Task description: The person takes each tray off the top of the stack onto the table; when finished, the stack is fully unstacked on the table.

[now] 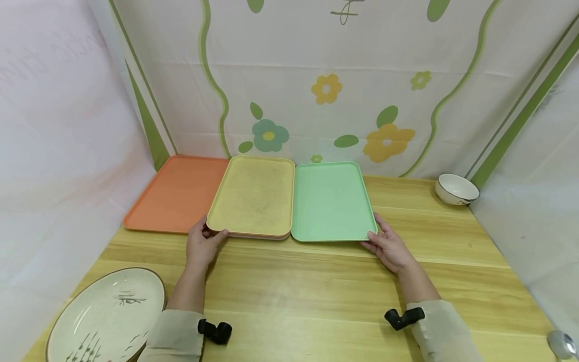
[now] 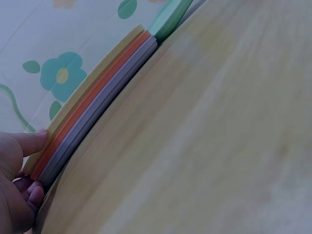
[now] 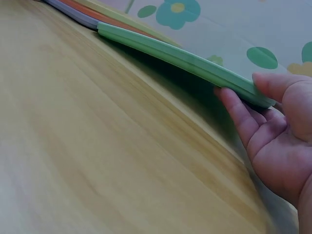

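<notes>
My right hand pinches the near right corner of a light green tray, thumb on top and fingers beneath. In the right wrist view the corner of the green tray is raised off the table, with dark shadow below. My left hand grips the near left corner of a tray stack. The top one is a yellow tray; an orange tray and a grey-purple tray show under it. The left thumb lies at the yellow rim, the other fingers curled low at the stack's corner.
Left of the stack lies another orange tray. A large oval plate sits at the near left of the wooden table. At the back right stands a small bowl; a shiny metal object is at the near right edge. Patterned curtains enclose the table.
</notes>
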Demonstrator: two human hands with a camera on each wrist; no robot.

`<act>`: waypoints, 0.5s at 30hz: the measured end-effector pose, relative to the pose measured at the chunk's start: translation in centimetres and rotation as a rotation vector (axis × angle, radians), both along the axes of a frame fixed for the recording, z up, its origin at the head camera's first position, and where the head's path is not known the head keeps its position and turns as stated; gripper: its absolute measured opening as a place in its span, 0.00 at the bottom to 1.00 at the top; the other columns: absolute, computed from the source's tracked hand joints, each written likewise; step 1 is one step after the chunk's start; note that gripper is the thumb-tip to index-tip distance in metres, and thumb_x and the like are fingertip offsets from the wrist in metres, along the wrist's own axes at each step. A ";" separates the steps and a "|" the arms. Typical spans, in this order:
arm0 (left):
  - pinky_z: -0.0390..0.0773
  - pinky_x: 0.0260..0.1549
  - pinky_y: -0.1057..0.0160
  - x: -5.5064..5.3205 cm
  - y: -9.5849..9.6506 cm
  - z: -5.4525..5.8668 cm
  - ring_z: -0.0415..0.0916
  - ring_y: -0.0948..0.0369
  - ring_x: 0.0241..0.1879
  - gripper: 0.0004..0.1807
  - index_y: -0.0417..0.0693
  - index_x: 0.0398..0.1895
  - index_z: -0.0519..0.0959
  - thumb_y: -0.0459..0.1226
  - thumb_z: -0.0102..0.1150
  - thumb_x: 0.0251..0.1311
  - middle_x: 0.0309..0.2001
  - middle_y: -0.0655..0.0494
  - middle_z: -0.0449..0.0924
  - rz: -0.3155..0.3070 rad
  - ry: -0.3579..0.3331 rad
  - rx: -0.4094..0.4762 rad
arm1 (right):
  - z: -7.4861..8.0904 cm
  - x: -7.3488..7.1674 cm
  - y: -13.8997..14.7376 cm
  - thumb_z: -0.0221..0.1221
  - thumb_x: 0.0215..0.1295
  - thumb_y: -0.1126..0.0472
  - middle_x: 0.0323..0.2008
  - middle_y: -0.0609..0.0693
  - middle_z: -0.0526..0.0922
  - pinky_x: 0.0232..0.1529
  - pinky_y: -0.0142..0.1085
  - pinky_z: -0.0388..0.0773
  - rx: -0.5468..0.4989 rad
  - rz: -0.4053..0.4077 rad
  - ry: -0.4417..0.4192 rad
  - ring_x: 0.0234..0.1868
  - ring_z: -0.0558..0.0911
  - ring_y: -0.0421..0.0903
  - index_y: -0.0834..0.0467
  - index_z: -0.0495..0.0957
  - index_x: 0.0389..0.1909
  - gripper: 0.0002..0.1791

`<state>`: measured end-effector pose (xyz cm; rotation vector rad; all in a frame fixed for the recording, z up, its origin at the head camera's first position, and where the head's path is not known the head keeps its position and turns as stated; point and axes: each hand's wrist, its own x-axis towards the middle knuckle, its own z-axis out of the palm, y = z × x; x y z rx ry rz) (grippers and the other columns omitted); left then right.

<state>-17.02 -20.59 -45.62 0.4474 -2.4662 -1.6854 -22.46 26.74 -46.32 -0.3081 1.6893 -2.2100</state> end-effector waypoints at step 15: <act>0.64 0.49 0.61 0.1 0.0 0.0 0.58 0.56 0.46 0.46 0.36 0.77 0.43 0.39 0.60 0.66 0.60 0.39 0.59 -0.007 0.001 0.002 | 0.9 0.3 0.4 0.52 0.74 0.58 0.68 0.69 0.66 0.48 0.27 0.79 0.452 -0.093 0.077 0.49 0.79 0.30 0.58 0.41 0.78 0.40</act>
